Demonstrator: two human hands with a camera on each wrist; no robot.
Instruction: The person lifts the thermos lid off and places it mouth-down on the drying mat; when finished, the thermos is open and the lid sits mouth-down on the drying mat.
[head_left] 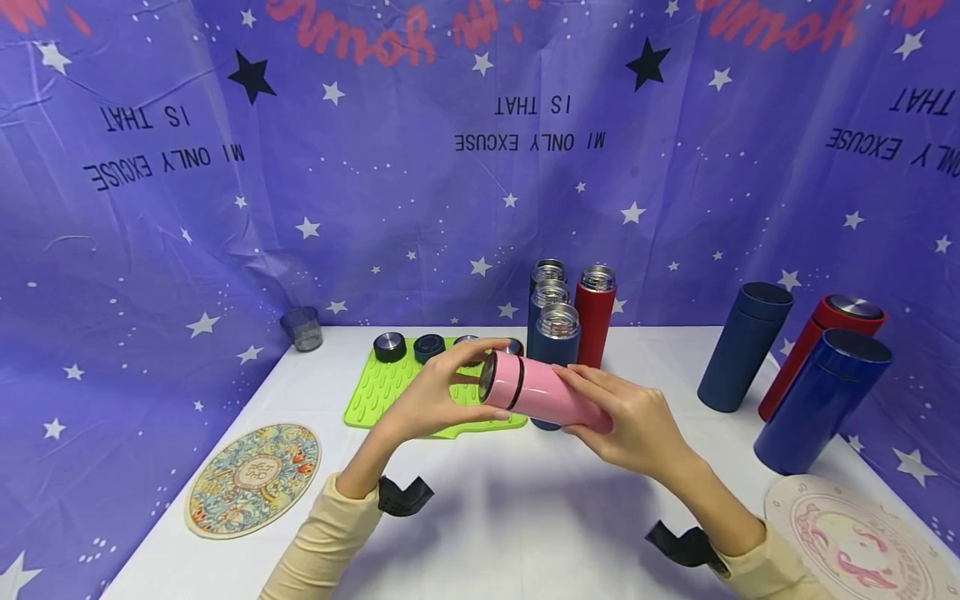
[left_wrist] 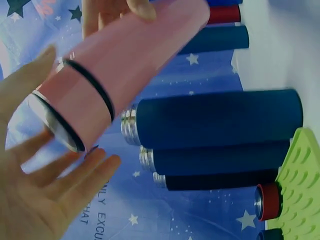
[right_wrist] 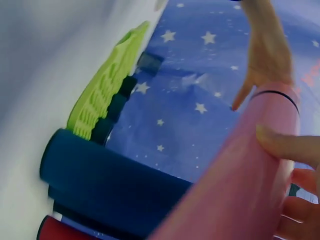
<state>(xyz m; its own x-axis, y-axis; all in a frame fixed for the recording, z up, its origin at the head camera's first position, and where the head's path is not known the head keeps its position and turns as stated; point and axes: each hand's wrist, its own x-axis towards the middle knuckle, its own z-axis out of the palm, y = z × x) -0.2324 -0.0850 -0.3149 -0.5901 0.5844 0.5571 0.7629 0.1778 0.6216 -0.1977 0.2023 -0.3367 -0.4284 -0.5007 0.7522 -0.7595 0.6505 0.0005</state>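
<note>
A pink vacuum flask (head_left: 558, 393) with its lid on is held tilted above the table, lid end to the left. My right hand (head_left: 637, 417) grips its body near the base, thumb on one side and fingers on the other. Around the lid (head_left: 501, 379), my left hand (head_left: 431, 396) is spread, its thumb and fingers on opposite sides. In the left wrist view the left fingers (left_wrist: 65, 175) look straight and loose beside the lid. Behind the pink flask stand lidless blue flasks (head_left: 557, 333) and a lidless red flask (head_left: 595, 321).
A green drying mat (head_left: 375, 392) bears several lids, among them a black lid (head_left: 389, 347) and a blue lid (head_left: 429, 347). Capped flasks (head_left: 746, 350) stand at right. A glass (head_left: 303, 329), a patterned round mat (head_left: 255, 479) and a pink round mat (head_left: 855, 542) lie near the sides.
</note>
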